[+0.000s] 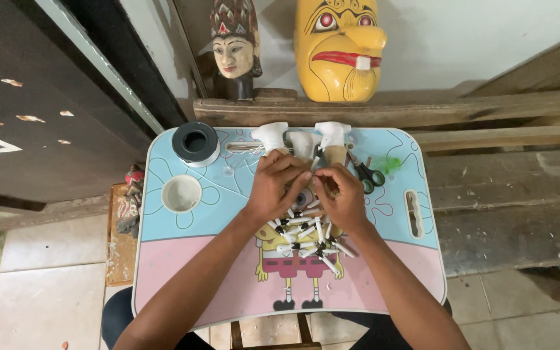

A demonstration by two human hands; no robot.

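Nearest the camera, two bare forearms rising from the bottom edge and meeting over a small desk [183,285] with a pink and blue cartoon top. Left hand [273,188] and right hand [339,194] side by side, fingertips touching between them, both grips drawn narrow around something small and dark, possibly a thin piece pinched at the fingertips; too small and too hidden to say which hand actually has it. Just below the grip, toward the camera, a loose heap of small white sticks with dark tips [309,236], the upper ones partly under the palms. Just beyond the grip, away from the camera, two pale wooden figures with white tops [303,139] lying side by side. Right of the grip and just beside the right hand, scissors with dark and green handles [365,174]. Left of the grip and well apart, a white cup [181,193], and further out beyond it a dark roll of tape [196,142]. Far beyond the grip, on a wooden ledge, a yellow mask [338,48] and a carved painted head [234,48].
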